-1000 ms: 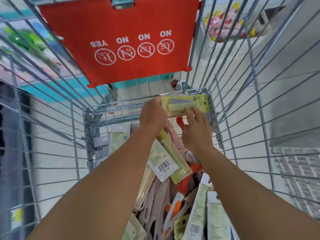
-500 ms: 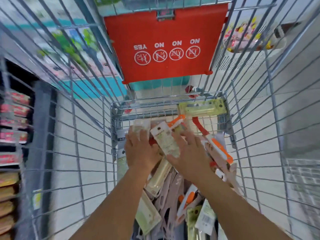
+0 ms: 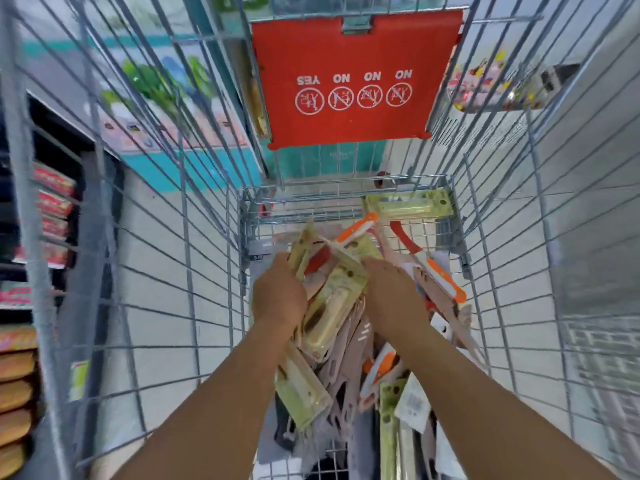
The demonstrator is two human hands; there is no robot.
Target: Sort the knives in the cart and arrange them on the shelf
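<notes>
Both arms down in the grey wire shopping cart (image 3: 214, 306), centre of frame. Left hand (image 3: 278, 299) curled round pale green carded knife packs (image 3: 330, 306) mid-pile; right hand (image 3: 393, 299) fingers-down on the same pile, grip hidden, can't tell. Heap of packaged knives: pink ones (image 3: 346, 382) lower centre, orange-handled one (image 3: 440, 271) right, one yellow-green pack (image 3: 408, 206) against the far wall. Red child-seat flap (image 3: 353, 123) up top. Store shelves (image 3: 52, 216) far left.

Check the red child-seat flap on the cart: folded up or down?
Up. The red flap stands flat against the cart's far end wall, well above the packaged knives.
</notes>
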